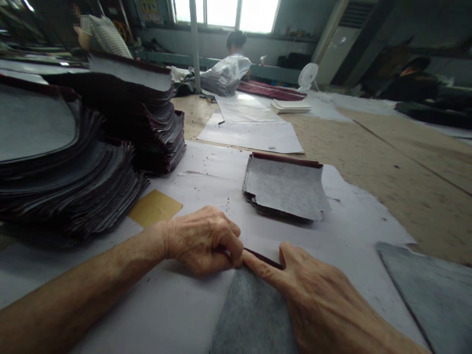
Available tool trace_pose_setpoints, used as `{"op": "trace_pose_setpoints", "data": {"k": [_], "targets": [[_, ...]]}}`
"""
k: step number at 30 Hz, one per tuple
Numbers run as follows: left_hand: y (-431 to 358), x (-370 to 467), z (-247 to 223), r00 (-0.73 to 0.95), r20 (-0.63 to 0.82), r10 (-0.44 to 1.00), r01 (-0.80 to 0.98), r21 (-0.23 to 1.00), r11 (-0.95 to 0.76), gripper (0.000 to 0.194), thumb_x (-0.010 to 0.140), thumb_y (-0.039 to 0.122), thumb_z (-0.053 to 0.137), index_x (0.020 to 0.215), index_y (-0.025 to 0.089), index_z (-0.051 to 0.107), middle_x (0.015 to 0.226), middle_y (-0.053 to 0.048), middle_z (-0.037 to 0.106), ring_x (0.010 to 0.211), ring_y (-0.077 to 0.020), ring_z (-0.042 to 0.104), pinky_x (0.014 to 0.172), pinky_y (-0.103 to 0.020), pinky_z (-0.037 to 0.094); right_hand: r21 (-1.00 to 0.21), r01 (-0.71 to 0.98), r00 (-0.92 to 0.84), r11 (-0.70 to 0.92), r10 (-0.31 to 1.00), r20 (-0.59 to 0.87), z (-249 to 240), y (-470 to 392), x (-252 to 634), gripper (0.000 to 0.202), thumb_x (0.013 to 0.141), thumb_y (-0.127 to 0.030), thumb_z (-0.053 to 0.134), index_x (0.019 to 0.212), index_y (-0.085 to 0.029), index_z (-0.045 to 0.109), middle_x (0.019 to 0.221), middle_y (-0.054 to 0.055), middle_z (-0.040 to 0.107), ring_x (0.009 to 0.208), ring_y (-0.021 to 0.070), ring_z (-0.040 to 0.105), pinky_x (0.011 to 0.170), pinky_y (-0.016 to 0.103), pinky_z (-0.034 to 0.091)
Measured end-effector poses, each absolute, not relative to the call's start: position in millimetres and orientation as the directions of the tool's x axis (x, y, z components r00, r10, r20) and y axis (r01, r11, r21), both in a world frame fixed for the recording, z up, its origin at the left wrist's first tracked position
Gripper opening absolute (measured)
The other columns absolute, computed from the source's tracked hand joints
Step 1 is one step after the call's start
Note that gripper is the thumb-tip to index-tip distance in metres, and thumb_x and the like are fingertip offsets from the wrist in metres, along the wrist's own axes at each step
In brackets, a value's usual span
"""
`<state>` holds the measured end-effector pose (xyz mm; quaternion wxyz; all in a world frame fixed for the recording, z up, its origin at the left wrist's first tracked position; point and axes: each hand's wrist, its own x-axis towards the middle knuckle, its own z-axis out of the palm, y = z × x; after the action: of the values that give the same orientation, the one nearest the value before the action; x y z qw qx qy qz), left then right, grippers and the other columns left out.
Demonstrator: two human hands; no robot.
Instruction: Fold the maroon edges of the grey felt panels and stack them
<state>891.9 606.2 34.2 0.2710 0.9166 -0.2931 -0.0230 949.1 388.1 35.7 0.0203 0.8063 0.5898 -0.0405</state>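
A grey fabric piece [254, 314] with a dark red edge lies on white paper in front of me. My left hand [208, 241] is closed, its thumb and fingertips pinching the piece's upper left corner. Across the top edge rests my right hand [313, 290], index finger stretched out along the dark red strip and its tip close to my left fingertips. The thumb stands apart from that finger, and the other fingers of this hand are mostly hidden. Beyond my hands sits a small stack of similar grey pieces [287, 187] with dark red edges.
Tall stacks of dark fabric pieces [66, 191] stand at the left, beside a yellow card [155, 207]. Another grey sheet [435, 290] lies at the right. Farther back are white sheets [254, 132], a small fan [308, 76] and several people.
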Motion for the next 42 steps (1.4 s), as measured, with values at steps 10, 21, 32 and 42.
{"op": "trace_pose_setpoints", "data": {"k": [10,21,32,42], "targets": [[605.0,891.2,32.2,0.846,0.131,-0.517,-0.482,0.603,-0.636,0.012,0.072,0.014,0.058,0.073,0.019,0.069,0.060,0.002,0.051,0.054,-0.0079,0.048,0.054,-0.020,0.037,-0.277,0.875,0.471,-0.397,0.830,0.298,31.0,368.7,957.7,0.013,0.079,-0.015,0.046,0.086,-0.018,0.057,0.082,0.005,0.055,0.076,0.0190,0.054,0.063,0.032,0.046],[578.8,892.0,22.1,0.887,0.324,-0.329,-0.461,0.618,-0.637,0.018,0.088,0.025,0.044,0.087,0.020,0.062,0.074,-0.001,0.057,0.067,-0.0117,0.053,0.063,-0.023,0.040,-0.334,0.840,0.531,-0.427,0.770,0.354,23.1,374.8,948.0,0.017,0.065,-0.001,0.051,0.072,-0.017,0.050,0.070,0.001,0.057,0.065,0.0141,0.054,0.056,0.023,0.038],[583.9,897.7,29.6,0.726,0.645,-0.237,-0.585,0.399,-0.706,0.020,0.088,0.024,0.041,0.075,0.021,0.056,0.057,0.001,0.051,0.052,-0.0111,0.052,0.048,-0.020,0.037,-0.633,0.572,0.742,-0.521,0.658,0.129,56.5,321.9,967.1,0.022,0.082,-0.020,0.046,0.062,-0.019,0.055,0.060,-0.003,0.056,0.058,0.0097,0.053,0.055,0.019,0.036],[597.7,939.8,96.8,0.939,0.328,-0.099,-0.308,0.683,-0.663,0.039,0.082,0.045,0.047,0.064,0.014,0.062,0.048,0.002,0.045,0.046,-0.0086,0.042,0.043,-0.018,0.033,-0.906,0.261,0.775,-0.334,0.632,-0.009,136.9,330.5,1026.2,0.027,0.064,-0.040,0.059,0.057,-0.017,0.049,0.052,-0.005,0.044,0.047,0.0071,0.041,0.046,0.020,0.033]]}}
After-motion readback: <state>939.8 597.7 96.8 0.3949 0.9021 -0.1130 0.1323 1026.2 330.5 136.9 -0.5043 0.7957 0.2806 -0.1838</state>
